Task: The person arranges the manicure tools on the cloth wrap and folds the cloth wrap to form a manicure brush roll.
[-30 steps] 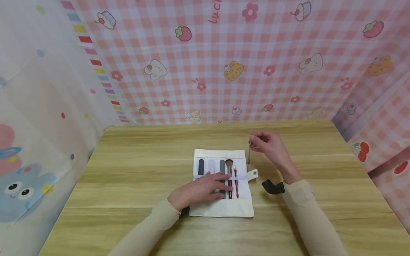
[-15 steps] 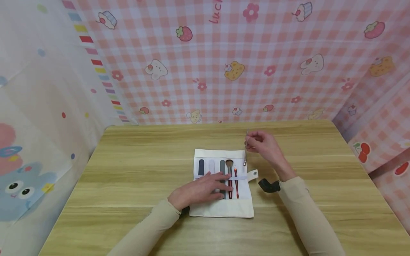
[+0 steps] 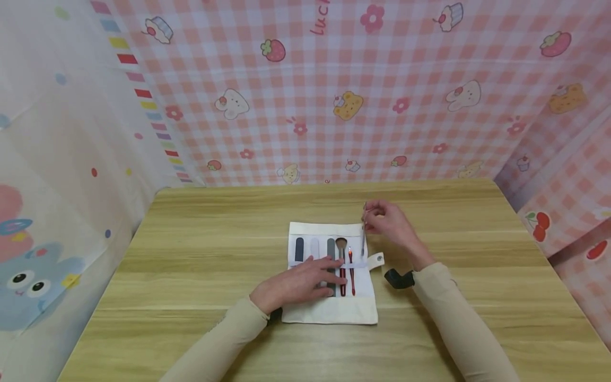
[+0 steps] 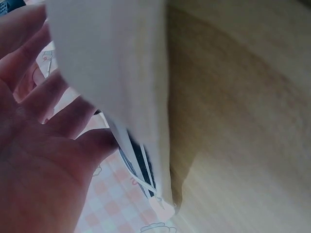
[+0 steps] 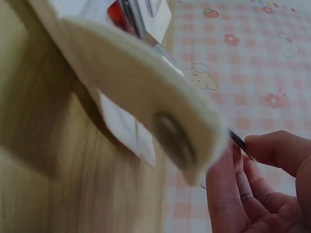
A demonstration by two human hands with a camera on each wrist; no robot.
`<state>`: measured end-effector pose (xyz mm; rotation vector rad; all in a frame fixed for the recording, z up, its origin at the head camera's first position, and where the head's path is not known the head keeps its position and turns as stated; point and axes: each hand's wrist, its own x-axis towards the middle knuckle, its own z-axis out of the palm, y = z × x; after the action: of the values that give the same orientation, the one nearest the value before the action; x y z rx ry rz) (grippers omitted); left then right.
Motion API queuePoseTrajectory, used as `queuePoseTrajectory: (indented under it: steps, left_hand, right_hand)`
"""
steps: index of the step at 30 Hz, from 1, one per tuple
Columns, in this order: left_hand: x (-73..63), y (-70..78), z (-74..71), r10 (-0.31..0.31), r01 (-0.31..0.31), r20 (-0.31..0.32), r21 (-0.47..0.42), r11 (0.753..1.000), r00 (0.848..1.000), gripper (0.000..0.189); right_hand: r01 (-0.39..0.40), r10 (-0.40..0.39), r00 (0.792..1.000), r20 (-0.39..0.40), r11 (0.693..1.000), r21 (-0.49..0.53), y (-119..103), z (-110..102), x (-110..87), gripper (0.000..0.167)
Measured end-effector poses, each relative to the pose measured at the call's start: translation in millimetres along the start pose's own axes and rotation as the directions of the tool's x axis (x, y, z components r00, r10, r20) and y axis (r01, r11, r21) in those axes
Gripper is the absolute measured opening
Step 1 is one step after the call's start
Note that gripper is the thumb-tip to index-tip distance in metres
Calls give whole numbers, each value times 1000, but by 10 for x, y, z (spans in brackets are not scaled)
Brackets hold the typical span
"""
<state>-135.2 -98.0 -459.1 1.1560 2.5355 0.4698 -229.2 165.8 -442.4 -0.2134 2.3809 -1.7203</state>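
Observation:
A cream cloth tool pouch [image 3: 329, 313] lies unfolded on the table. My left hand [image 3: 300, 281] rests across its middle, fingers spread, over part of the files. Between thumb and fingertips, my right hand [image 3: 389, 223] pinches a slim silver rod-shaped tool [image 3: 364, 239] near its top. The tool's lower tip overlaps the pouch's right side, just above the pale cross band [image 3: 360, 264]. Tucked under that band are a black file [image 3: 299, 249], a pale file [image 3: 315, 247], a grey file [image 3: 331, 248], a red-handled brush [image 3: 343, 284] and a thin red tool [image 3: 353, 278].
A strap with a metal snap [image 3: 377, 260] sticks out from the pouch's right edge, looming large in the right wrist view. Wood-patterned table [image 3: 205, 239] surrounds the pouch. Behind it hangs a pink checked cloth [image 3: 305, 138]. Each wrist carries a black mount.
My right hand has moved left and then down toward the pouch, bringing the silver tool from beside it to over its right side. The left hand stays in place.

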Motion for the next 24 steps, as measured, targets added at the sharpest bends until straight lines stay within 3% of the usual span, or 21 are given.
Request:
queuePoseTrajectory:
  steps: [24]
  left_hand:
    - [4, 7, -3, -3, 3, -2, -10, 1000, 1000, 37]
  right_hand:
    - [-46, 48, 999, 19, 992, -118, 83, 84, -54, 27]
